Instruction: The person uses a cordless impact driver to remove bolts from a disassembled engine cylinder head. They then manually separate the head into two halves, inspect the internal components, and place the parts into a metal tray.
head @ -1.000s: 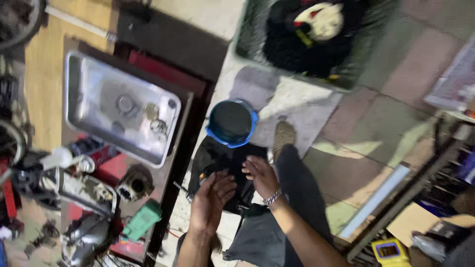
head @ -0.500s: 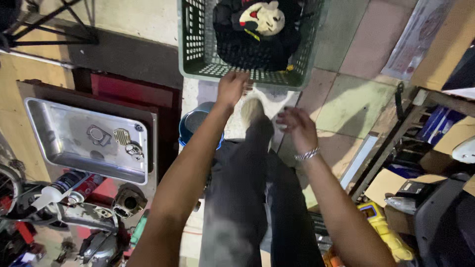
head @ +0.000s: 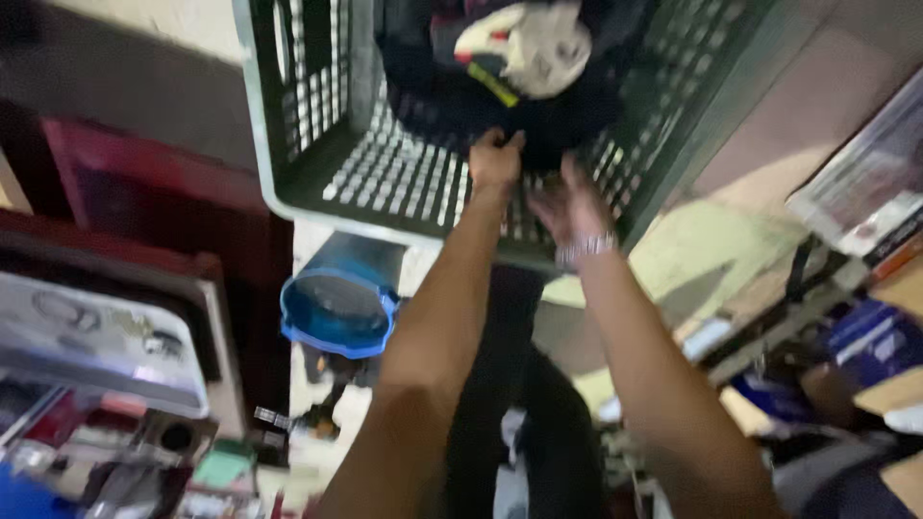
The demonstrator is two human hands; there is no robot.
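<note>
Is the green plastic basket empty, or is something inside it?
Not empty. The green basket holds a dark bundle with a white object on top; its bare slatted floor shows beside them.

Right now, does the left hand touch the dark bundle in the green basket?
Touching. The head view shows the left hand closed on the edge of the dark bundle inside the green basket.

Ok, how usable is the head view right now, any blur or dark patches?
Head view: heavy motion blur everywhere, worst at the left edge over the metal tray; the dark bundle in the green basket is a shadowed mass; left hand and right hand readable but soft; blue tub fairly clear.
</note>
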